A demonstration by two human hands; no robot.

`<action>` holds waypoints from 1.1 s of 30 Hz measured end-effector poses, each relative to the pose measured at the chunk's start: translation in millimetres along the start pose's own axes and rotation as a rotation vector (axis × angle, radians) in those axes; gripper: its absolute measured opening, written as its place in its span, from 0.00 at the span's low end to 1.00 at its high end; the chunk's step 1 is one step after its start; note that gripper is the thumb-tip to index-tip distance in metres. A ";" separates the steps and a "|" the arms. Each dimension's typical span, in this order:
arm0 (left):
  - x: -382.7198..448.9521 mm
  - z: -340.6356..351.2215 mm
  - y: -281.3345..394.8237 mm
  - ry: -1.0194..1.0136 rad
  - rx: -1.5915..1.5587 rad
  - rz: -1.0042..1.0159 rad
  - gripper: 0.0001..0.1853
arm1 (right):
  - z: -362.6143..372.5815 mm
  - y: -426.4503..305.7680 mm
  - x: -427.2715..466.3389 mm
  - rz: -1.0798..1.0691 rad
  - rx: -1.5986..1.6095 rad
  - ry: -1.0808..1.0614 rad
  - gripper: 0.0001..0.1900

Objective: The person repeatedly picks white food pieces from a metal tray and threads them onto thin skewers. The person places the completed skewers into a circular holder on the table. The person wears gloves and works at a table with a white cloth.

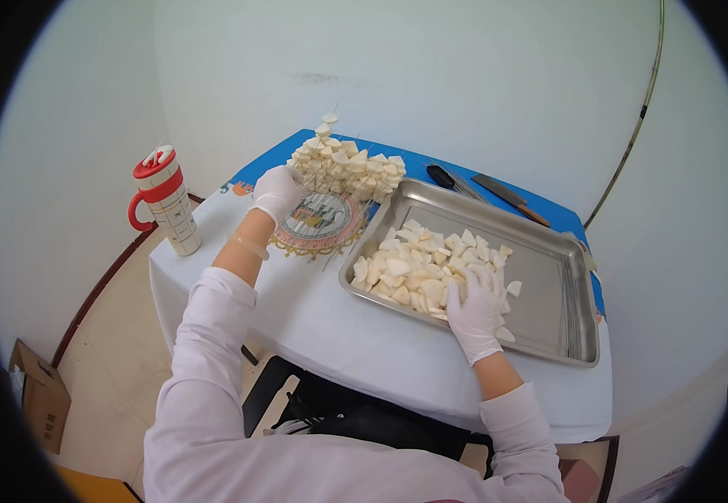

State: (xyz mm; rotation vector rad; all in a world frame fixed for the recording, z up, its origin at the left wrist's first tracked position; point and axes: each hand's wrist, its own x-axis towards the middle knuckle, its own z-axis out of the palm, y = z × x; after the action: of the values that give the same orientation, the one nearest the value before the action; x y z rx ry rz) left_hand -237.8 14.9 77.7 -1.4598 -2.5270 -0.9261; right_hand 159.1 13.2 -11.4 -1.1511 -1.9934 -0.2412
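My left hand [279, 192], in a thin white glove, is closed at the left edge of a stack of skewered white slices [354, 166]. From its fingers a metal skewer with slices [323, 130] appears to slant up and away, its bare tip above the stack; my fist hides the grip itself. My right hand [476, 308], also gloved, lies with fingers spread on a heap of loose, pale, wedge-cut slices [411, 264], perhaps a root vegetable. That heap covers the left and middle of a shallow stainless steel tray [533, 276]. Any slice beneath my right fingers is hidden.
Bare metal skewers [570, 308] line the tray's right side. Behind the tray lie a wooden-handled cleaver [511, 200] and a black-handled object [441, 176] beside more thin skewers. A red-lidded tumbler [169, 201] stands at the left of the cloth-covered table [313, 314].
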 end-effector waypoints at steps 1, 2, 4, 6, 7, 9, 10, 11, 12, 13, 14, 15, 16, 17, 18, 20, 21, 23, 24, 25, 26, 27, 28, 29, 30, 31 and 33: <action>5.7 1.6 -0.2 -0.006 0.048 -0.024 0.10 | -1.1 -0.6 0.3 0.008 0.001 -0.002 0.17; 10.3 2.8 -1.2 -0.010 0.096 -0.050 0.10 | -0.9 -0.8 0.1 0.013 0.011 -0.005 0.17; 16.6 4.7 0.7 -0.042 0.183 -0.026 0.11 | -2.1 0.9 0.0 0.024 0.023 -0.011 0.17; 21.2 6.6 2.1 -0.063 0.258 -0.017 0.11 | -2.7 1.7 -0.2 0.021 0.018 -0.011 0.17; 23.1 7.8 3.0 -0.068 0.288 -0.019 0.11 | -2.6 1.6 -0.2 0.019 0.017 -0.011 0.17; 25.0 9.5 6.0 -0.068 0.313 -0.019 0.11 | -3.5 1.0 0.1 0.027 0.029 -0.021 0.16; 25.3 10.4 8.7 -0.062 0.308 -0.016 0.12 | -3.9 0.9 0.3 0.031 0.034 -0.026 0.16; 25.5 11.0 11.1 -0.057 0.302 -0.013 0.12 | -4.1 1.0 0.3 0.032 0.034 -0.026 0.16; 26.5 11.5 12.1 -0.067 0.308 -0.020 0.12 | -4.2 0.9 0.3 0.032 0.036 -0.026 0.16; 27.4 12.2 13.1 -0.078 0.313 -0.026 0.11 | -4.1 0.7 0.3 0.033 0.037 -0.026 0.16; 27.8 12.8 13.5 -0.088 0.319 -0.033 0.11 | -3.8 0.5 0.2 0.031 0.033 -0.023 0.16; 28.1 13.3 14.4 -0.083 0.311 -0.035 0.11 | -3.7 0.8 0.0 0.031 0.029 -0.019 0.15; 28.2 13.9 15.2 -0.077 0.303 -0.038 0.11 | -3.5 1.4 -0.2 0.031 0.024 -0.015 0.15; 28.4 14.5 16.0 -0.072 0.295 -0.040 0.11 | -2.2 2.9 -0.9 0.032 0.028 -0.015 0.15; 29.3 15.4 13.7 -0.069 0.307 -0.044 0.12 | 0.5 4.0 -1.4 0.030 0.033 -0.015 0.16; 30.7 17.1 9.2 -0.064 0.330 -0.053 0.12 | 1.5 4.0 -1.5 0.027 0.048 -0.015 0.16; 30.5 17.1 10.5 -0.077 0.335 -0.054 0.12 | 1.0 3.9 -1.4 0.027 0.054 -0.015 0.16; 30.2 16.6 13.0 -0.102 0.344 -0.056 0.12 | 0.5 4.6 -1.3 0.028 0.060 -0.017 0.16; 30.5 16.6 12.8 -0.106 0.348 -0.059 0.12 | 0.7 4.9 -1.4 0.027 0.063 -0.019 0.16; 30.8 16.6 12.7 -0.110 0.351 -0.062 0.12 | 0.9 5.1 -1.5 0.027 0.066 -0.021 0.16; 31.0 16.7 12.6 -0.114 0.355 -0.065 0.12 | 1.2 5.4 -1.6 0.030 0.062 -0.025 0.16; 30.9 17.1 13.0 -0.109 0.354 -0.065 0.12 | 1.3 5.7 -1.5 0.034 0.057 -0.027 0.16; 30.3 17.7 13.2 -0.105 0.353 -0.065 0.12 | 1.4 6.0 -1.4 0.039 0.052 -0.030 0.16; 30.1 18.1 13.6 -0.100 0.352 -0.065 0.12 | 1.3 6.1 -1.4 0.042 0.054 -0.031 0.16; 30.2 18.2 13.3 -0.099 0.355 -0.069 0.12 | 1.5 5.9 -1.5 0.044 0.057 -0.033 0.16; 30.2 18.3 13.0 -0.097 0.358 -0.072 0.12 | 1.7 5.8 -1.5 0.047 0.060 -0.035 0.16; 29.9 18.1 12.8 -0.098 0.360 -0.075 0.12 | 2.6 6.4 -1.3 0.053 0.068 -0.038 0.16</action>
State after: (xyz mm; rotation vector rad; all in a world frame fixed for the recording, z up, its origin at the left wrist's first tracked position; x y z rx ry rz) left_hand -239.6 52.0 79.4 -1.3355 -2.6543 -0.3832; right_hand 163.1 17.3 -15.5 -1.1709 -1.9864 -0.1238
